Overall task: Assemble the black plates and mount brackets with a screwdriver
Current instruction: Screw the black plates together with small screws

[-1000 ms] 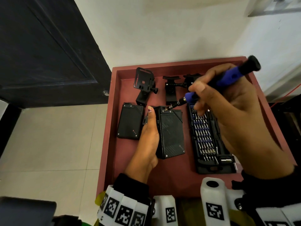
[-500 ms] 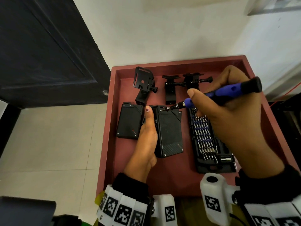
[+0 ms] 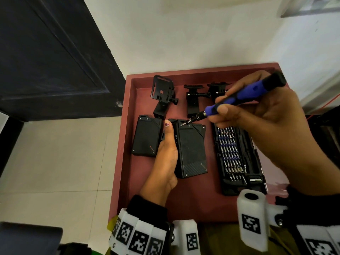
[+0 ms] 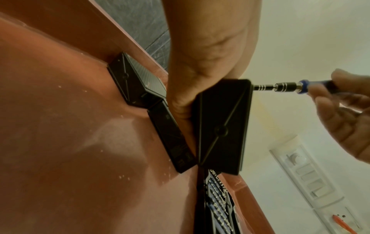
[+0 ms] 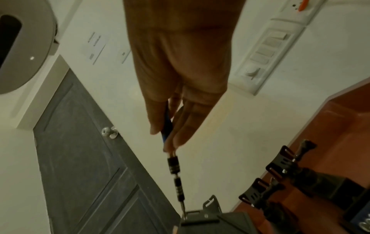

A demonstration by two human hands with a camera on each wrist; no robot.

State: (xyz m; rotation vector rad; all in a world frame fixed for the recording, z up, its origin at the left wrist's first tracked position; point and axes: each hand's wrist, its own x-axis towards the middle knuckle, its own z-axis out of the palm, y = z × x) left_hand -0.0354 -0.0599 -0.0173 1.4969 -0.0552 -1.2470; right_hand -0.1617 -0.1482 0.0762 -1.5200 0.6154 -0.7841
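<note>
Red tray (image 3: 128, 144) on pale floor tiles, dark door at upper left of the head view. Right hand (image 3: 261, 122) pinched the screwdriver (image 3: 244, 94); tip sat on the screw (image 3: 181, 124) at the upper-left corner of the centre plate (image 3: 191, 150). Left hand (image 3: 165, 159) gripped that plate's left edge, tilting it off the tray. Second plate (image 3: 146, 135) just left of the thumb. Judgement: keep the bit square to the head, press lightly, turn slowly. Brackets (image 3: 195, 96) near the shaft; bit case (image 3: 237, 159) crowded the right.
</note>
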